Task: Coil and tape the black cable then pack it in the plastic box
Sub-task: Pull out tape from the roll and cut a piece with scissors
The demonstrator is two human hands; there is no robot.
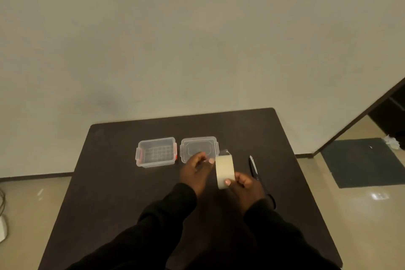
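No readable text anywhere in this view. The roll of tape [224, 172] shows a plain pale band with no brand or printing on it. The clear plastic box [156, 154] at the far left carries a moulded grid on its floor (a pattern, not lettering), and its lid [198, 149] just to the right has only raised outlines. The scissors [254, 167] on the right are too dark and small to show any mark. The dark table [114, 182] bears no label, number or sign.
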